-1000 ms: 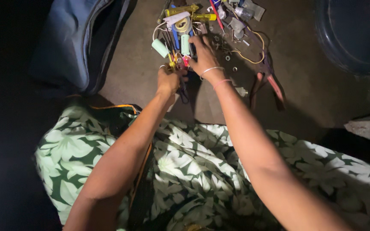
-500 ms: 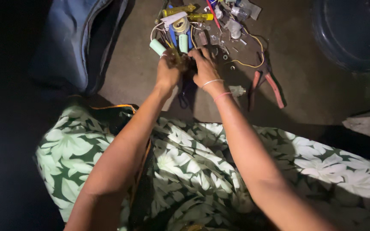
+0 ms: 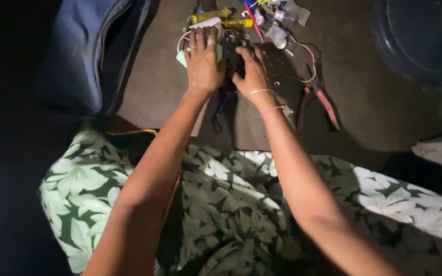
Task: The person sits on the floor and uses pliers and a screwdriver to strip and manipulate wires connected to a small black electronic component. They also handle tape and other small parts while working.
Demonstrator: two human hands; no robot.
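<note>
- Lying flat, fingers spread: left hand, being pressed on a pale green piece.
- Right hand: being held in the tool pile; grip cannot be told.
- Red-handled pliers: being left beside it.

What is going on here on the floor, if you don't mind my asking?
A person in leaf-print clothing sits over a heap of small parts and wires. The left hand presses down on a pale green piece; the right hand rests on dark parts beside it. Red-handled pliers lie untouched to the right, a blue bag to the left.
</note>
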